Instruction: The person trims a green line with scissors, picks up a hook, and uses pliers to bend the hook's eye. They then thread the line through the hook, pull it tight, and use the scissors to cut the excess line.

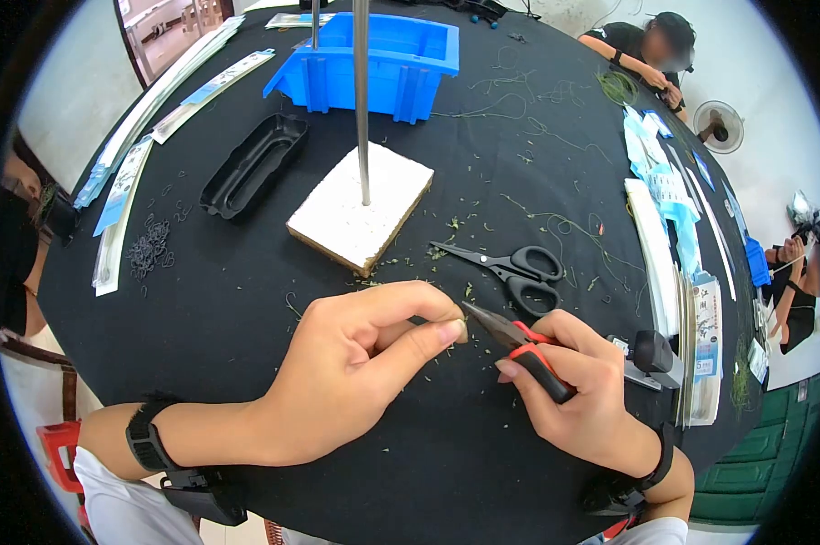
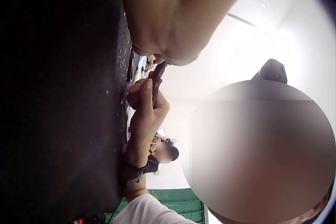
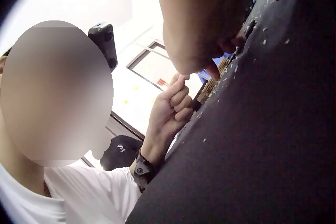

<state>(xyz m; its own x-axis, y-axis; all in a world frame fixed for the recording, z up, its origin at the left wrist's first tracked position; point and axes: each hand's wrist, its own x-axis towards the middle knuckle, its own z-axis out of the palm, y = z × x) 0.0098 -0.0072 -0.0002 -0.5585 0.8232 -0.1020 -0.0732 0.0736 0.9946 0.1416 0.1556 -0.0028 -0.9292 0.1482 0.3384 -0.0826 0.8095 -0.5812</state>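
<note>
Well beyond the fingers (image 1: 419,298) stood a blue bin (image 1: 392,86). A black tray (image 1: 255,163) lay nearer, to their left; a fan (image 1: 720,127) was far to their right.

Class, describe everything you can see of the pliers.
The pliers have a dark, tapering nose that looks like metal, and black handles trimmed in red, apparently plastic or rubber. The right hand grips them by the handles, above the black cloth. Their nose slants toward the left hand; whether the two touch is unclear.
</note>
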